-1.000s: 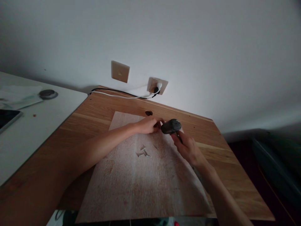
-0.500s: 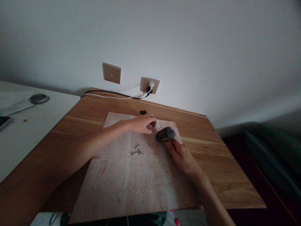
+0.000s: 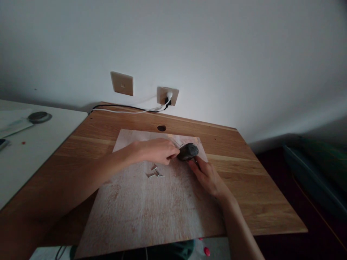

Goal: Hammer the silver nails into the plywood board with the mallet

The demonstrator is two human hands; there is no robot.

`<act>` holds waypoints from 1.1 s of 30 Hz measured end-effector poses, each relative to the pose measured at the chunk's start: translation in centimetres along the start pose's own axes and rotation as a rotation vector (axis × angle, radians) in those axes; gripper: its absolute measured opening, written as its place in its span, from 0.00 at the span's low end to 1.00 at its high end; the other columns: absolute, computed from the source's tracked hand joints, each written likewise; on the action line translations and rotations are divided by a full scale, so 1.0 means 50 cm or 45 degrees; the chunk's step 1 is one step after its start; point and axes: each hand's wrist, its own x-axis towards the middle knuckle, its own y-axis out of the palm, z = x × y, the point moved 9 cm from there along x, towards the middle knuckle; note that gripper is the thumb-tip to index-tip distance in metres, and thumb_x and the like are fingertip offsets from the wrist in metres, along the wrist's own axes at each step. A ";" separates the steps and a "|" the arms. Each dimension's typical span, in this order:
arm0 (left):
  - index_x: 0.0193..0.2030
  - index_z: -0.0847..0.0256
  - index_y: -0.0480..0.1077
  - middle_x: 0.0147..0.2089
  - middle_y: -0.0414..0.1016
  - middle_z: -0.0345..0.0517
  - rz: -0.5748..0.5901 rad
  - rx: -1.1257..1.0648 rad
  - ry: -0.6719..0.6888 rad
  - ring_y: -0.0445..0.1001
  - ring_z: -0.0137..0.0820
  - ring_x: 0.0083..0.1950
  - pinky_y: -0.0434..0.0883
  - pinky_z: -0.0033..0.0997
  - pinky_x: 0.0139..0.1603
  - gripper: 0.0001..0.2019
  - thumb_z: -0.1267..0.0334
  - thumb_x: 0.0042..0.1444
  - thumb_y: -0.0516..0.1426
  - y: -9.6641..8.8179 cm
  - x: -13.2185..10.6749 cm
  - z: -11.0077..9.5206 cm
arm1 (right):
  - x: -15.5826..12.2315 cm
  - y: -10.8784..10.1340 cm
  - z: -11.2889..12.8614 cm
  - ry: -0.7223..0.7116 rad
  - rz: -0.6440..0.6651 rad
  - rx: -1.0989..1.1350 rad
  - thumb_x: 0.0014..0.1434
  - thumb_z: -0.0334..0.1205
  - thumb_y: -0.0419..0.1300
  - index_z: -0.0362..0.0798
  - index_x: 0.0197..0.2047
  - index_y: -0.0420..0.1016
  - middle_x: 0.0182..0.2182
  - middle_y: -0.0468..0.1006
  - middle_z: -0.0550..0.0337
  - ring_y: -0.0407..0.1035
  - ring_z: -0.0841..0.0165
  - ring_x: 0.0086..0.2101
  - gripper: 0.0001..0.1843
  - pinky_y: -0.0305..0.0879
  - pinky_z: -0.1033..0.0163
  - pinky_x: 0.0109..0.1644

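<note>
1. While the right hand (image 3: 207, 177) grips the handle of a hammer (image 3: 188, 151), the dark hammer head rests low over the far part of a pale board (image 3: 151, 202), touching or just above it; which one cannot be told.
2. The left hand (image 3: 157, 151) is curled on the board just left of the hammer head, fingertips pinched together beside it. Whether a nail sits between them is hidden.
3. A few loose nails (image 3: 154, 173) lie on the board just in front of the left hand.
4. The board lies flat on a wooden bench (image 3: 257, 195), with a small round hole (image 3: 161, 128) in the bench beyond it.
5. A white plug (image 3: 168, 96) sits in a wall socket behind the bench, and cables (image 3: 124, 108) run along the bench's back edge.
6. A white table (image 3: 32, 144) adjoins on the left.
</note>
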 end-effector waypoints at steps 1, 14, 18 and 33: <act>0.40 0.57 0.84 0.35 0.85 0.41 -0.044 -0.036 -0.020 0.81 0.37 0.36 0.72 0.38 0.40 0.12 0.80 0.61 0.67 -0.013 -0.001 0.021 | -0.001 0.000 0.000 0.001 -0.002 0.000 0.85 0.66 0.58 0.52 0.45 0.78 0.31 0.76 0.66 0.74 0.64 0.33 0.27 0.72 0.55 0.44; 0.52 0.61 0.83 0.48 0.89 0.43 -0.435 -0.334 -0.198 0.89 0.38 0.46 0.89 0.45 0.51 0.11 0.55 0.79 0.72 0.003 -0.009 0.211 | -0.001 0.001 0.004 0.022 0.010 -0.008 0.83 0.62 0.57 0.55 0.43 0.74 0.29 0.74 0.67 0.72 0.63 0.32 0.22 0.70 0.55 0.45; 0.51 0.60 0.83 0.47 0.88 0.43 -0.406 -0.319 -0.197 0.88 0.38 0.45 0.89 0.43 0.50 0.11 0.55 0.79 0.73 0.001 -0.010 0.209 | 0.000 0.000 0.010 0.025 0.012 -0.011 0.83 0.62 0.57 0.55 0.43 0.73 0.30 0.75 0.67 0.73 0.62 0.32 0.22 0.71 0.54 0.45; 0.47 0.60 0.82 0.43 0.85 0.40 -0.451 -0.289 -0.190 0.86 0.36 0.42 0.87 0.41 0.47 0.12 0.54 0.79 0.72 0.007 -0.031 0.201 | -0.005 -0.005 0.032 0.050 0.016 -0.020 0.78 0.62 0.52 0.59 0.39 0.68 0.30 0.81 0.57 0.76 0.55 0.33 0.20 0.66 0.54 0.43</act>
